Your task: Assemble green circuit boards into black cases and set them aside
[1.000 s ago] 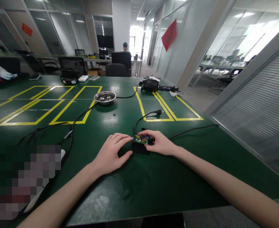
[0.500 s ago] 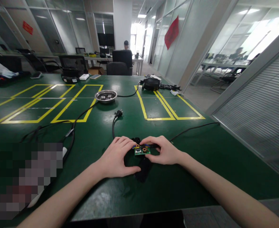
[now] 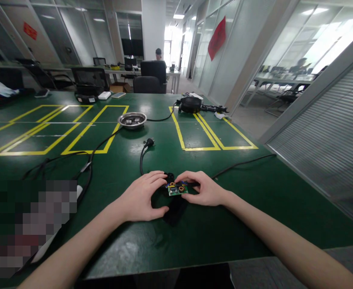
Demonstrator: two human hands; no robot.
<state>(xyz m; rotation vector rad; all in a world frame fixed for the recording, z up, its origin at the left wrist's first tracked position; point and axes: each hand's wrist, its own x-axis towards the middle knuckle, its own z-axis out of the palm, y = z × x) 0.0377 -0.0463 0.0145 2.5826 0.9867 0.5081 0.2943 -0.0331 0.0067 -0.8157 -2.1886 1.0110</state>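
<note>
A small green circuit board point(image 3: 176, 189) with copper coils sits on a black case part point(image 3: 175, 208) on the green table point(image 3: 194, 237). My left hand point(image 3: 142, 196) curls around the left side of the board, fingers bent onto it. My right hand point(image 3: 202, 188) grips its right end with fingers closed. A black cord runs from the board to a plug point(image 3: 149, 142) lying farther back on the table.
A metal dish point(image 3: 132, 119) with small parts stands beyond the plug. A black device point(image 3: 190, 105) with cables lies at the far right. Black cables point(image 3: 86, 168) trail to the left. Yellow tape boxes point(image 3: 74, 132) mark the table. A person sits far behind.
The board and case came nearer to me and turned. The plug swung from the right to the left. My left hand closed onto the board's left side.
</note>
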